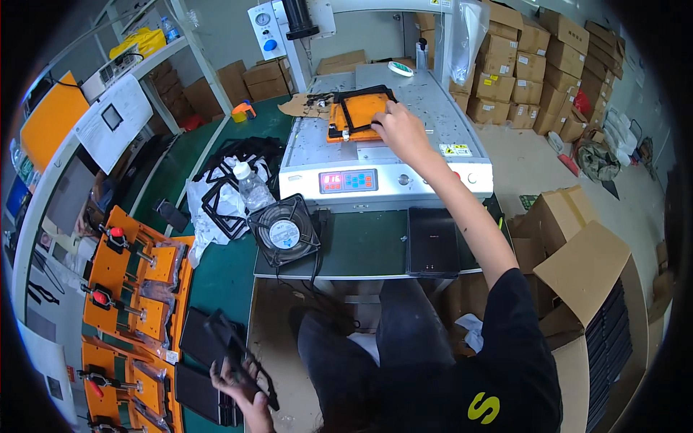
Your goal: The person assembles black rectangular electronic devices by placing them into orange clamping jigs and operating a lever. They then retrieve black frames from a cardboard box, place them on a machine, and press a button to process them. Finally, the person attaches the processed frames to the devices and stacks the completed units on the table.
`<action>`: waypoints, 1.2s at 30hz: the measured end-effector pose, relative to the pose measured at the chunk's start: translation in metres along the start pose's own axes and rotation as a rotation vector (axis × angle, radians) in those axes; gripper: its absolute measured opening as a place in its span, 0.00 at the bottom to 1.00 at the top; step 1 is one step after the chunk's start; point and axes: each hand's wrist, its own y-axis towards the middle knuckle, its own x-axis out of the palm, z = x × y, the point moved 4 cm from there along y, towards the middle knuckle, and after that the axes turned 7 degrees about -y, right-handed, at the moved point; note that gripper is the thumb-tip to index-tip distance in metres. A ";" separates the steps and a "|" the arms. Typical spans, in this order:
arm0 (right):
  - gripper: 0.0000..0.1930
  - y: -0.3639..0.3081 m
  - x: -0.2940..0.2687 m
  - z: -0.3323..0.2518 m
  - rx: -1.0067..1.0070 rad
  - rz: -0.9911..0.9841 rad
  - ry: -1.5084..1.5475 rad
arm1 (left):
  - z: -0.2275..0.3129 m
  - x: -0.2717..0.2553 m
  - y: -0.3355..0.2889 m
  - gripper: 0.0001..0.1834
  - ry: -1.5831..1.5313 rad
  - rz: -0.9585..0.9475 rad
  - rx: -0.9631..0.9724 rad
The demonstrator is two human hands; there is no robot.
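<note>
My right hand (401,132) reaches over the grey bed of a bench machine (310,148), its fingers closed on the right side of a thin black rectangular frame (348,113). That frame lies askew on an orange fixture plate (372,108). At the lower left, my left hand (242,386) is wrapped round a dark, flat, frame-like part (229,339), blurred and tilted, so its exact kind is unclear. Beside it, stacked black panels (198,393) lie on the green bench.
A black fan (284,232), a clear bottle (253,189) and loose black frames (220,206) sit left of the machine's front. Dark panels (432,242) lie by its front right. Orange clamp fixtures (119,289) line the left; an open carton (588,281) stands right.
</note>
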 end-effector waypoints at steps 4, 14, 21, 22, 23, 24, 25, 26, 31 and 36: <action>0.08 0.002 0.003 0.002 -0.007 -0.013 0.033 | 0.006 0.059 0.012 0.66 -0.058 -0.145 0.125; 0.13 0.007 0.016 -0.008 -0.098 -0.066 0.139 | 0.007 0.137 0.004 0.63 -0.150 -0.414 0.037; 0.15 -0.006 -0.017 -0.003 0.005 -0.020 0.183 | -0.008 0.112 0.005 0.62 -0.159 -0.297 -0.060; 0.15 -0.017 -0.028 0.005 0.099 0.022 0.260 | -0.010 0.110 0.005 0.63 -0.157 -0.285 -0.055; 0.15 -0.034 -0.040 0.016 0.200 0.067 0.328 | -0.011 0.107 0.006 0.62 -0.096 -0.278 -0.023; 0.17 -0.053 -0.052 0.026 0.261 0.154 0.390 | -0.013 0.106 0.007 0.61 -0.056 -0.273 0.020; 0.19 -0.080 -0.061 0.034 0.449 0.305 0.466 | -0.014 0.104 0.007 0.60 -0.020 -0.260 0.061; 0.22 -0.109 -0.071 0.040 0.545 0.519 0.533 | -0.017 0.102 0.009 0.59 -0.006 -0.241 0.053; 0.27 -0.189 -0.074 0.046 0.538 0.317 0.162 | -0.028 0.109 0.020 0.58 0.040 -0.315 0.013; 0.30 -0.185 -0.074 0.050 0.343 0.176 -0.071 | -0.023 0.139 0.020 0.61 -0.085 -0.346 -0.019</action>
